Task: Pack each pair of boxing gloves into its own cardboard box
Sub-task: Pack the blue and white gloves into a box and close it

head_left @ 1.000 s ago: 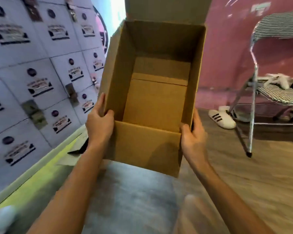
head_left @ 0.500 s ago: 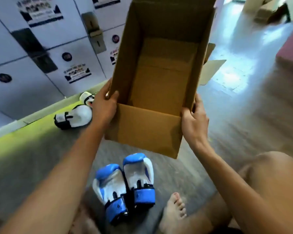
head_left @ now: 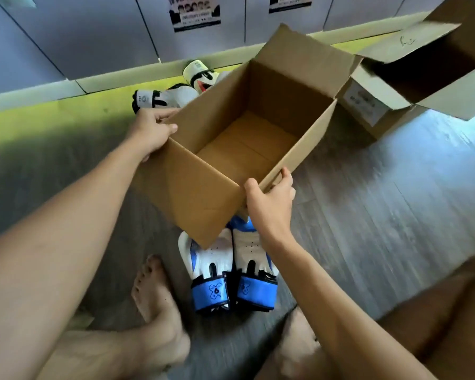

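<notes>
Packing is judged barely begun: an empty cardboard box (head_left: 192,193) is held by its rim, with the fingers of the left hand (head_left: 151,131) and right hand (head_left: 269,198) clamped on opposite walls. Blue gloves (head_left: 231,270) lie just below the right fingers (head_left: 285,174), and white gloves (head_left: 170,96) just beyond the left ones (neither pair is boxed).

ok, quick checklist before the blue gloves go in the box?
1. Cardboard box empty, top open: ok.
2. Left hand and right hand grip opposite rims: ok.
3. Blue gloves side by side on the floor: ok.
4. Landing spot free: not ok, the box's near corner sits over the blue gloves in view.
5. Box resting on the floor or lifted: cannot tell.
6. Second box open at right for the black-and-white gloves: ok.
</notes>
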